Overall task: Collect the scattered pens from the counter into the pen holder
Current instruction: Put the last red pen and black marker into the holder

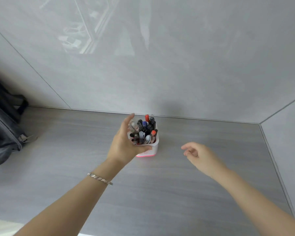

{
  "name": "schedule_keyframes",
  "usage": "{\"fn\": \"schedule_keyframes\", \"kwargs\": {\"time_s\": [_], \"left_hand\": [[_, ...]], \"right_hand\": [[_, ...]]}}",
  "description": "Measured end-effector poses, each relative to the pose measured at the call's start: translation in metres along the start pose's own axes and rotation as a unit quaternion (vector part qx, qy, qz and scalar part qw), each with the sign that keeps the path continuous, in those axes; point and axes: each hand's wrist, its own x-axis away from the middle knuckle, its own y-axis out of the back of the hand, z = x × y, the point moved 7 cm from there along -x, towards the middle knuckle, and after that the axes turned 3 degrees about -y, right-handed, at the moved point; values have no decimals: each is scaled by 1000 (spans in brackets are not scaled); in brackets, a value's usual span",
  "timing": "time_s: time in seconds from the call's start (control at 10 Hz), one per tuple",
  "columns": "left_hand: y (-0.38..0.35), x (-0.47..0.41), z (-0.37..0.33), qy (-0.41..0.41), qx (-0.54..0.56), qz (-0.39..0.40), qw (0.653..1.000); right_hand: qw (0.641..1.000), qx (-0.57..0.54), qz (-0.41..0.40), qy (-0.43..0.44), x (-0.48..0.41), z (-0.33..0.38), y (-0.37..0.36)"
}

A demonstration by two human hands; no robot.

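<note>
A dark bag [3, 126] is seen at the desk's [211, 184] left edge. The left hand [126, 143], fingers spread, is cupped around one white pen holder [150, 150] near the back wall, packed with upright pens [144, 132] too crowded to be counted. The right hand [200, 155] is held loosely curled, empty, above bare desk.

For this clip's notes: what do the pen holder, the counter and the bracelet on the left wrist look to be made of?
The white pen holder with the pink base looks like matte, slightly translucent moulded plastic: pens show faintly through its rim. The grey counter appears to be wood-grain laminate or similar, given its streaked pattern and low sheen. The silver link bracelet seems to be polished metal, with flat segments catching light.
</note>
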Motion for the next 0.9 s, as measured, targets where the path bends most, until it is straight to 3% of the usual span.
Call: {"fn": "schedule_keyframes", "kwargs": {"time_s": [0.3,0.6,0.7,0.8,0.9], "left_hand": [[113,-71,33,-10,-60,-17,998],[132,-100,55,-25,-38,116,992],[131,-92,50,-62,-125,92,986],[130,-60,25,-168,-338,-20,926],[91,-17,-19,-341,-425,24,838]], "right_hand": [[993,88,73,-35,-17,39,-50],[988,126,33,-77,-17,68,-56],[987,133,27,-85,-9,77,-53],[987,138,31,-80,-1,83,-49],[984,164,41,-55,5,94,-38]]}}
